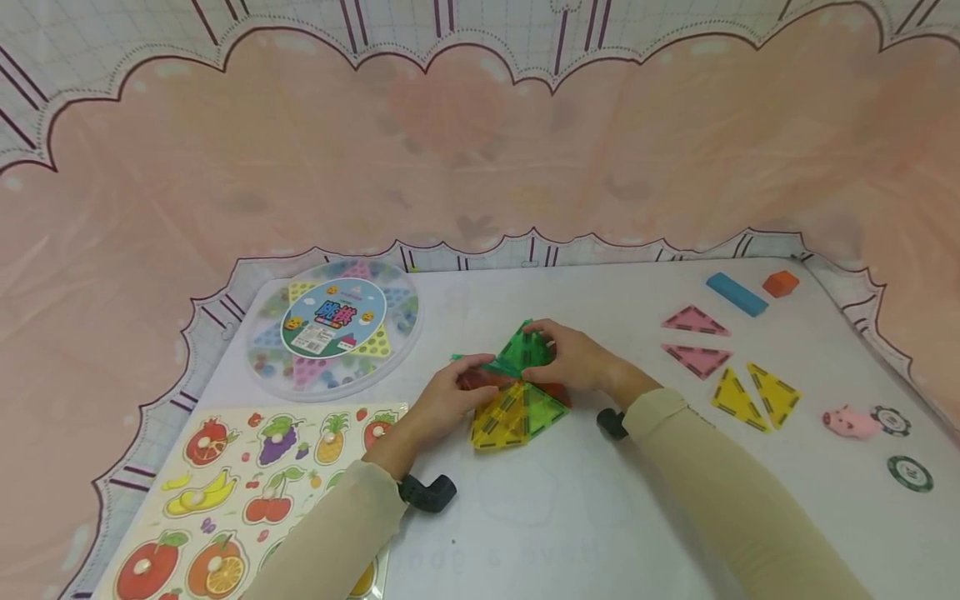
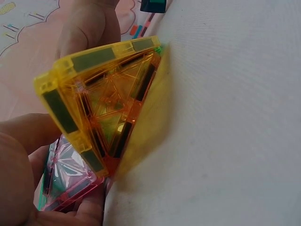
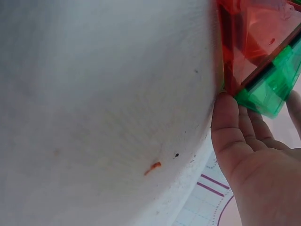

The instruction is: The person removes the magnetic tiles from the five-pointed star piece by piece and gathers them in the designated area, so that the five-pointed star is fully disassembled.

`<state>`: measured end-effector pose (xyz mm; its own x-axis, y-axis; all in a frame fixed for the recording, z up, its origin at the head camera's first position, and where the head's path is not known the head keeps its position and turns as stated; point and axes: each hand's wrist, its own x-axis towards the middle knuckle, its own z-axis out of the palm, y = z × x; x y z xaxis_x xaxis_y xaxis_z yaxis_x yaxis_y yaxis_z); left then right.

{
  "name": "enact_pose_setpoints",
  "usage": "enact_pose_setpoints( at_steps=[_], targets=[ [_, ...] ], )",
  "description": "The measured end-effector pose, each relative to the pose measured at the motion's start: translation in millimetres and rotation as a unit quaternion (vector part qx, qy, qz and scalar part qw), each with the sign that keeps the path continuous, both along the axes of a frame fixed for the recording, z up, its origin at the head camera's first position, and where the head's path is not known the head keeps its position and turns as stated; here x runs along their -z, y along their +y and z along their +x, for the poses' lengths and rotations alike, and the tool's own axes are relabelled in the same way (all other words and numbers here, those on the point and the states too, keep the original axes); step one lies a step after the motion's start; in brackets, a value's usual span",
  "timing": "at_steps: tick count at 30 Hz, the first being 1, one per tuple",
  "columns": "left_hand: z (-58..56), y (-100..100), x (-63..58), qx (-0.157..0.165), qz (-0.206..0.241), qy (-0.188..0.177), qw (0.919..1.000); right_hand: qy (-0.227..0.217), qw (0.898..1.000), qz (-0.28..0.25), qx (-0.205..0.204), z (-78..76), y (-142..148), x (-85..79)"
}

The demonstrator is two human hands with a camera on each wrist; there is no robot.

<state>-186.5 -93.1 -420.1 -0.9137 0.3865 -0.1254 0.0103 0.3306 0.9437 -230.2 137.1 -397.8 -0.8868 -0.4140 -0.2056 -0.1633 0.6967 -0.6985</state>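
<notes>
Triangular magnetic tiles stand joined in a small cluster on the white table. A yellow tile (image 1: 501, 421) and a light green tile (image 1: 543, 410) face the near side; a darker green tile (image 1: 517, 348) rises at the back. My left hand (image 1: 444, 402) holds the cluster's left side, its thumb and fingers around a pink tile (image 2: 73, 169) backed by green. From the right, my right hand (image 1: 577, 360) grips the darker green part. In the right wrist view, its fingers touch a green tile (image 3: 270, 92) beside a red tile (image 3: 268, 33).
Loose pink tiles (image 1: 696, 360) and yellow tiles (image 1: 772, 393) lie to the right. Beyond them are a blue block (image 1: 737, 294), an orange block (image 1: 781, 284), a pink pig (image 1: 850, 422) and chips (image 1: 910, 473). At left are a round game box (image 1: 333, 321) and a fruit puzzle board (image 1: 247, 454).
</notes>
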Motion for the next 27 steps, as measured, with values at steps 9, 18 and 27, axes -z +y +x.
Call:
enact_pose_setpoints(
  at_steps=[9, 18, 27],
  targets=[
    [4.4, 1, -13.3, 0.005, -0.003, -0.018, 0.9998, 0.024, 1.0, 0.001, 0.007, -3.2, 1, 0.0],
    [6.4, 1, -18.3, 0.007, -0.007, -0.025, 0.9996, 0.018, 1.0, -0.011, 0.02, -4.9, 10, -2.5],
    [5.0, 0, -11.5, 0.007, -0.004, -0.001, 1.0, 0.02, 0.999, 0.023, 0.045, 0.7, 36, -12.5]
  ],
)
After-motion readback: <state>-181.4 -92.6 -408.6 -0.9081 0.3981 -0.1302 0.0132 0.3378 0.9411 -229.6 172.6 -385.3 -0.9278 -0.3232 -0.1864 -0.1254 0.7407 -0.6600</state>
